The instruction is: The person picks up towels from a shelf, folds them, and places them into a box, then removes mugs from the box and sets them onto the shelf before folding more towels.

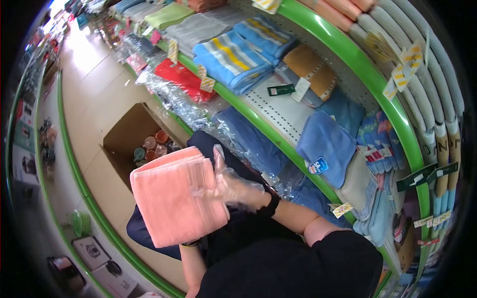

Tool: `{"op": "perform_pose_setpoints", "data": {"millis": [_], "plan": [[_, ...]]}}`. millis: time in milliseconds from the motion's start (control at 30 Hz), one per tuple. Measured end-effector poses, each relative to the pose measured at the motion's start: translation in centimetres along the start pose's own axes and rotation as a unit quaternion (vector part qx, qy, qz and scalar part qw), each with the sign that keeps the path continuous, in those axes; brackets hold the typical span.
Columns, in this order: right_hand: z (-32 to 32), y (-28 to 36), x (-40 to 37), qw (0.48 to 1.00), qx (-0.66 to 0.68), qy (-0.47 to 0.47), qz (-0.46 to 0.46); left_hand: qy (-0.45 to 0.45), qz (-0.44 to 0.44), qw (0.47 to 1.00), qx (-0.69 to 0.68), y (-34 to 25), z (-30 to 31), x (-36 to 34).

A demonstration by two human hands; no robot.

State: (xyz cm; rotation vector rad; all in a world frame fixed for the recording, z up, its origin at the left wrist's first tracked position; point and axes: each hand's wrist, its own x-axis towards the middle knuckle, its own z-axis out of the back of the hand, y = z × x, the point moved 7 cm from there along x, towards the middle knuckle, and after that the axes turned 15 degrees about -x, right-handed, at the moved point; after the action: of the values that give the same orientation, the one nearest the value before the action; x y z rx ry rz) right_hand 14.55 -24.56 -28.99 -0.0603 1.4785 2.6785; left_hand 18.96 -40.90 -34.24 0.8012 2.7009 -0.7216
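Note:
A folded pink towel [174, 198] lies over my lap, its folded layers showing at the top edge. My right hand [236, 188], in a clear plastic glove with a black band at the wrist, is at the towel's right side. Its thumb points up, and its other fingers lie stretched across the towel, blurred by motion. My left forearm [193, 265] comes up from below, with a yellow band at the wrist. The towel covers my left hand, so its fingers are hidden.
An open cardboard box [121, 131] holding several round containers stands on the floor beyond the towel. To the right, green-edged shelves [271, 131] carry striped blue towels [233, 57], a red packet [185, 79] and a blue cloth [328, 144]. Another shelf [94, 208] runs along the left.

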Motion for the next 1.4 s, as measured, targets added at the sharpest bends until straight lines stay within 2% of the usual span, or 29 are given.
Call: {"op": "perform_pose_setpoints", "data": {"millis": [33,67,100,133,167,233,367,467,700,733,800,833,867,933,967,1000,1067,1100,1167,1200,1267,1300,1367,1400], "plan": [[-2.0,-1.9,0.4,0.996,0.028,0.083,-0.019,-0.004,-0.008,1.0,0.008,-0.4,0.3,-0.3],[-2.2,-1.9,0.5,0.995,0.026,0.095,-0.014,-0.007,-0.015,1.0,0.018,-0.6,0.5,-0.4],[-3.9,-2.3,-0.1,0.942,0.24,0.219,-0.09,-0.011,-0.022,0.999,0.027,-0.8,0.7,-0.6],[-5.2,-1.9,-1.1,0.822,0.436,0.326,-0.165,-0.013,-0.028,0.999,0.037,-1.2,0.7,-0.7],[-4.7,-1.1,-1.3,0.821,0.432,0.336,-0.166,-0.014,-0.031,0.998,0.055,-1.3,0.7,-0.8],[-2.2,1.0,-1.1,0.845,0.438,0.277,-0.134,-0.011,-0.036,0.995,0.097,-1.9,0.2,-0.3],[-1.9,-4.1,-1.5,0.833,0.456,0.273,-0.155,0.012,-0.029,0.979,0.2,-2.2,-1.3,1.1],[-0.1,-6.3,-1.2,0.856,0.456,0.193,-0.15,0.032,-0.026,0.965,0.257,-2.5,-2.4,2.2],[-0.6,-6.3,0.2,0.844,0.477,0.181,-0.163,0.026,-0.03,0.95,0.31,-2.6,-2.8,3.0],[-0.9,-6.2,0.6,0.843,0.477,0.184,-0.164,0.054,-0.045,0.942,0.328,-2.6,-2.9,2.9],[-1.4,-6.0,1.1,0.842,0.475,0.19,-0.168,0.109,-0.075,0.922,0.365,-2.8,-3.2,2.8],[-1.7,-5.8,1.5,0.842,0.475,0.194,-0.167,0.189,-0.17,0.842,0.476,-3.7,-4.6,1.9],[-1.7,-5.6,2.1,0.842,0.476,0.195,-0.163,0.18,-0.173,0.843,0.476,-4.1,-5.0,1.5],[-1.9,-5.4,2.9,0.842,0.474,0.198,-0.164,0.163,-0.09,0.87,0.456,-3.9,-6.0,1.1],[-1.8,-5.3,3.2,0.843,0.473,0.198,-0.162,0.167,-0.087,0.819,0.542,-4.6,-6.8,0.6],[-1.7,-5.3,3.5,0.844,0.472,0.197,-0.162,0.161,-0.088,0.821,0.541,-5.2,-7.2,0.4],[-1.5,-5.2,3.9,0.845,0.47,0.196,-0.162,0.144,-0.074,0.775,0.611,-5.4,-7.4,0.0],[-1.2,-5.3,4.1,0.846,0.47,0.196,-0.161,0.137,-0.076,0.777,0.609,-5.7,-7.1,-0.2],[-1.1,-5.3,4.1,0.842,0.473,0.201,-0.165,0.141,0.011,0.817,0.558,-5.2,-5.9,-0.5],[-1.0,-5.4,3.8,0.84,0.474,0.202,-0.169,0.137,0.01,0.819,0.557,-4.7,-5.1,-0.1],[-0.7,-5.6,3.5,0.837,0.478,0.203,-0.174,0.232,-0.05,0.785,0.573,-3.1,-4.6,1.1],[-0.5,-5.7,3.4,0.835,0.48,0.203,-0.176,0.235,-0.051,0.784,0.573,-2.5,-4.3,1.3],[-0.2,-5.9,3.2,0.831,0.486,0.203,-0.179,0.184,-0.169,0.893,0.375,-4.1,-4.3,0.9],[0.0,-5.9,3.1,0.83,0.488,0.202,-0.18,0.188,-0.167,0.892,0.375,-3.9,-4.6,1.0]]}}
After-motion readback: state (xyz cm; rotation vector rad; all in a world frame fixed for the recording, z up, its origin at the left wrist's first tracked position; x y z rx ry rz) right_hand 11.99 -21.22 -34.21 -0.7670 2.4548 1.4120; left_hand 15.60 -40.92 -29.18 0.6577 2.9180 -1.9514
